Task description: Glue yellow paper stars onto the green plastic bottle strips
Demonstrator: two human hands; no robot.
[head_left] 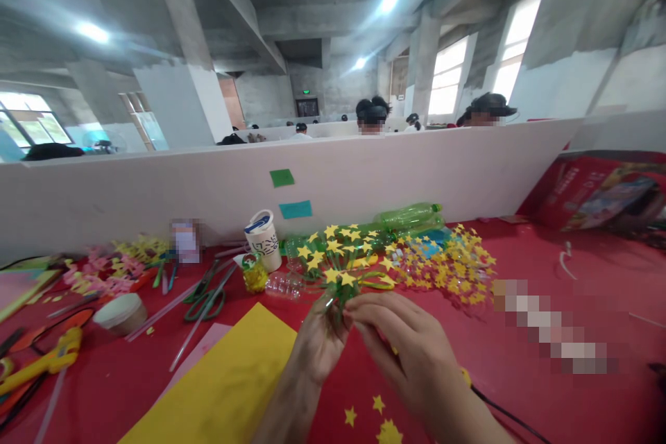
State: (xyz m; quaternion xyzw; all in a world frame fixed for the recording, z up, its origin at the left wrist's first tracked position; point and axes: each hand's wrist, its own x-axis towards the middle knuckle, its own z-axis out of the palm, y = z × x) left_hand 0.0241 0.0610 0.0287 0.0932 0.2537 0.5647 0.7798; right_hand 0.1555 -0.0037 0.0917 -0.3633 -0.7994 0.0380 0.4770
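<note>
1. Left hand (323, 341): fingers closed around the base of the star bouquet (333, 275).
2. Right hand (411, 338): fingers bent together at the same base; grip cannot be determined.
3. Position of star bouquet: upright, above the red table (546, 257).

Cannot see lower end of star-tipped bunch (334, 247), hidden by left hand (321, 338) and right hand (411, 340). Cannot identify pixelated strip (552, 327). Can trace yellow sheet (223, 374) only to picture's bottom edge.
</note>
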